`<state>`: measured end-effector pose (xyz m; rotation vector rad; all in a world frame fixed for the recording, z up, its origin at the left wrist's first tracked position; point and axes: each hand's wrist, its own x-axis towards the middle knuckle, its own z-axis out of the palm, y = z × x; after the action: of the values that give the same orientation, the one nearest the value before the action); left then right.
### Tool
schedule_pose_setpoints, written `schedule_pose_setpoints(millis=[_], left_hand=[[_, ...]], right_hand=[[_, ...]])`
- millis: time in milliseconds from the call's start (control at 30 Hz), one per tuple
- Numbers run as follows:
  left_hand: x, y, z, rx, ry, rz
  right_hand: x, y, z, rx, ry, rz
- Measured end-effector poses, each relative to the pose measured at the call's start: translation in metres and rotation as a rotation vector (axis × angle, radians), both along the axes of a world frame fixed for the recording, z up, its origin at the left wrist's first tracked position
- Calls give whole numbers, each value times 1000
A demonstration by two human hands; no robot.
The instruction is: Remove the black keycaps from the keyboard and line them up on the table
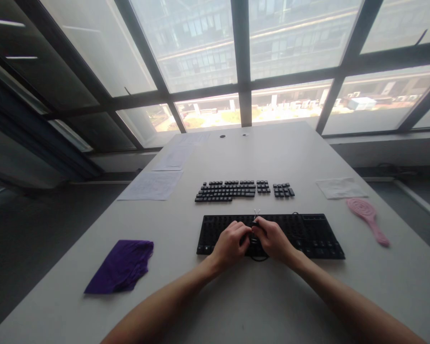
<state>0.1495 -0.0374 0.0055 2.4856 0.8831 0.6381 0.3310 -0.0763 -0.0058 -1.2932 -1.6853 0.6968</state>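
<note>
A black keyboard (318, 234) lies in front of me on the white table, many of its keycaps off on the left and middle. Over its middle, my right hand (270, 235) pinches a small keycap puller (257, 213), its two thin wires pointing up and away from me. My left hand (232, 240) is closed close beside it, fingertips meeting the right hand's fingers; what it grips, if anything, is hidden. Behind the keyboard, loose black keycaps (225, 191) stand in rows laid out like a keyboard, with smaller groups (284, 190) to the right.
A folded purple cloth (120, 266) lies at left. Printed papers (150, 185) run along the left edge. At right are a white cloth or tissue (341, 188) and a pink hairbrush (368, 220). A black cable (260, 259) loops at the keyboard's front edge. Windows stand beyond the table.
</note>
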Motion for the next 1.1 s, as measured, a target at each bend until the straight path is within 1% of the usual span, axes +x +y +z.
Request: schedule_pose_setpoints(millis=[100,267,333,467,533,600,733,933,1100], left_hand=[[-1,1,0,2,25,-22],[-2,-2,4,22,63,-38],[-2,-3,6,25,72,-60],[-2,-3,6,25,67,-77],[-2,-2,4,28,63,-64],[-2,0,1,28,61,-65],[-2,2,-2,31,60,-74],[-3,3,-5,49,68,-88],[-3,0,-1,-71,-35,-55]], right_hand=[[1,0,0,46,-53,56],[1,-3,-2,159,-211,127],[1,-4,-4,228,-278,147],[1,-6,-6,403,-442,237],[1,-6,-7,429,-436,242],[2,-6,-9,394,-334,219],[3,-5,-13,272,-120,169],[4,-5,-14,158,-60,129],[5,-5,-8,109,74,-34]])
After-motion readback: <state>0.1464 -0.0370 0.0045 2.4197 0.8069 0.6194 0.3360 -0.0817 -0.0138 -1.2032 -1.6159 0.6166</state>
